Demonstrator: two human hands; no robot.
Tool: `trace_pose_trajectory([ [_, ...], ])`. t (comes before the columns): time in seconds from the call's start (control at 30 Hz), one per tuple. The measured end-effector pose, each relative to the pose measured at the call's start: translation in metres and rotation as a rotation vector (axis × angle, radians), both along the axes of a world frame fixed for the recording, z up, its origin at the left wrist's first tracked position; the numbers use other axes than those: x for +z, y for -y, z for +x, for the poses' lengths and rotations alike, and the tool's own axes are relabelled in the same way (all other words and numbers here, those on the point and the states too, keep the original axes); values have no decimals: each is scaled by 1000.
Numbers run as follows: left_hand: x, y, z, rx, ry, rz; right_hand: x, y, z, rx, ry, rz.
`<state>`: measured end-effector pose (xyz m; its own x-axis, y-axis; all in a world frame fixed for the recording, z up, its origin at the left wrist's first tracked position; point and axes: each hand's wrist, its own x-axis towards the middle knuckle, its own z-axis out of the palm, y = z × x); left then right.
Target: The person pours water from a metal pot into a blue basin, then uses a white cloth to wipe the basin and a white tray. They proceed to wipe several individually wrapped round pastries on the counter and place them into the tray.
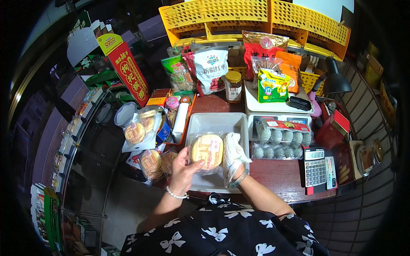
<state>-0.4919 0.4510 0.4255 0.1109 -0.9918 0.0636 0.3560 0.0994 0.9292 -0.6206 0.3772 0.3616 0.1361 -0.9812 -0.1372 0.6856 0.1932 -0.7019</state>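
My left hand (182, 171) grips a clear plastic packet of round, pale flat cakes (207, 151) by its lower left side, thumb on the front. Red print runs across the packet's face. On the right, my right hand (238, 172) holds a white textured cloth (231, 152) that wraps over its fingers and hides them. The cloth is close beside the packet's right edge; whether they touch is hard to tell. Both hands are over a light grey plastic tub (217, 117) on the dark red table (269, 179).
More cake packets (136, 132) (152, 161) lie to the left. Trays of greenish eggs (282, 137) rest against a scale (278, 110) bearing snack bags. A honey jar (233, 88), calculator (314, 171) and black desk lamp (334, 78) stand around. Yellow plastic crates (237, 12) line the back.
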Motion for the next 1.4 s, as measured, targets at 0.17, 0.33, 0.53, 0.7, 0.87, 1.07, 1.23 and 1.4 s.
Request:
trace_pose_trajectory([
  [0.17, 2, -4, 28, -114, -70, 52, 14, 8, -4, 76, -5, 55],
  [0.33, 3, -7, 38, -246, -50, 69, 14, 10, -4, 176, -93, -287],
  [0.53, 8, -8, 50, -370, 82, 66, 15, -3, -14, 214, -202, -292],
  [0.7, 15, -10, 59, -415, 199, 43, 14, 2, -6, 78, -201, -4],
  [0.87, 26, -6, 69, -490, 344, 94, 42, -2, -20, 229, -266, -206],
  [1.07, 30, 5, 68, -667, 478, 92, 53, -5, -19, 542, -561, -596],
  [1.23, 34, 10, 66, -718, 538, 71, 48, -12, -23, 487, -358, -499],
  [1.4, 30, 12, 69, -547, 392, 59, 29, -6, -23, 299, -268, -513],
])
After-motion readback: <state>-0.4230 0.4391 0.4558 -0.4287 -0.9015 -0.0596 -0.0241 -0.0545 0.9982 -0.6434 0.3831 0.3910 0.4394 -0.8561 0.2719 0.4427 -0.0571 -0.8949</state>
